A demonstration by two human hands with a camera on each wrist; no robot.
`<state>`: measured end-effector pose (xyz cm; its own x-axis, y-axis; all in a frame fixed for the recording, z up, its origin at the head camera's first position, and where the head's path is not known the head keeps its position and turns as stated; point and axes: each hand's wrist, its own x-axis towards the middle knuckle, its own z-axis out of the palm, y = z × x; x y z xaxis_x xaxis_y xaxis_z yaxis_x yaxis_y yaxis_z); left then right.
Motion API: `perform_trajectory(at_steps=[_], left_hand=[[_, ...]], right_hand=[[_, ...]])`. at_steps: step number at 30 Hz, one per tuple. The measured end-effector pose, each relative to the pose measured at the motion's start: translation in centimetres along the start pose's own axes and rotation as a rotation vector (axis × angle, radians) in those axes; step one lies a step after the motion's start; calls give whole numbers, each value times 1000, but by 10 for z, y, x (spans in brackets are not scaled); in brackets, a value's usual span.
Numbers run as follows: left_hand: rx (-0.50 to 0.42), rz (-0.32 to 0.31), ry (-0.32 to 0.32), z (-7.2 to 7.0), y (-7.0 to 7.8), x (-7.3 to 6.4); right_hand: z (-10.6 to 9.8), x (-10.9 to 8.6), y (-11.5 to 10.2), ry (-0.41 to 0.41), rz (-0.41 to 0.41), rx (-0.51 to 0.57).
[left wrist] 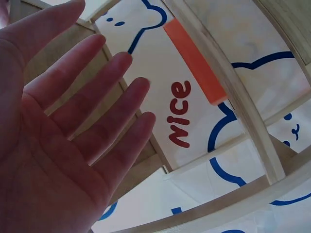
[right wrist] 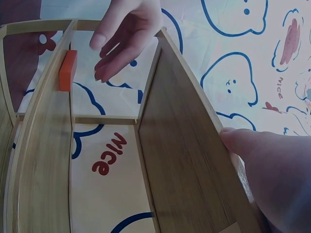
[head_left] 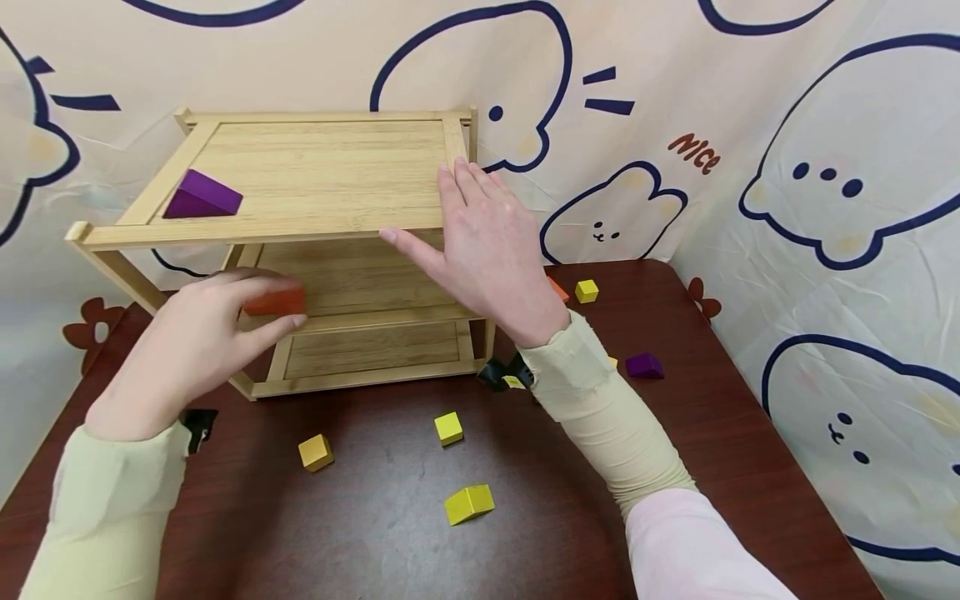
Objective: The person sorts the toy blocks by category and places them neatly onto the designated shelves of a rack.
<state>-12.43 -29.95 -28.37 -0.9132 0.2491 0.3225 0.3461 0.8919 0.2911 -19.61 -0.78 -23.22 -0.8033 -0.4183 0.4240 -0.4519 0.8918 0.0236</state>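
A three-tier wooden shelf rack (head_left: 337,179) stands on the dark table. On its middle tier lies an orange block (head_left: 276,301), near the left end. My left hand (head_left: 191,337) hovers in front of that block with fingers extended; the right wrist view shows a gap between the fingers and the orange block (right wrist: 68,71). The palm of the left hand (left wrist: 63,131) faces its wrist camera and holds nothing. My right hand (head_left: 491,250) rests on the right end of the top tier, fingers straight, thumb spread along the front edge. A purple wedge (head_left: 202,196) sits at the top tier's left end.
In front of the rack lie a yellow-orange cube (head_left: 316,452), a yellow cube (head_left: 448,428) and a yellow block (head_left: 469,504). To the right are another yellow cube (head_left: 587,291), a purple block (head_left: 645,366) and a partly hidden orange piece (head_left: 557,289). Printed cloth (head_left: 637,75) hangs behind.
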Motion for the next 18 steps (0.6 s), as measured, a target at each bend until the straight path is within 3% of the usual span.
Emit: perform_trajectory(at_steps=[10,18], left_hand=[[-50,138,105,10,13,-13],[-74,211,138,20,22,-25]], right_hand=[[0,0,0,-16,8,-5],[0,0,0,-17,11,0]])
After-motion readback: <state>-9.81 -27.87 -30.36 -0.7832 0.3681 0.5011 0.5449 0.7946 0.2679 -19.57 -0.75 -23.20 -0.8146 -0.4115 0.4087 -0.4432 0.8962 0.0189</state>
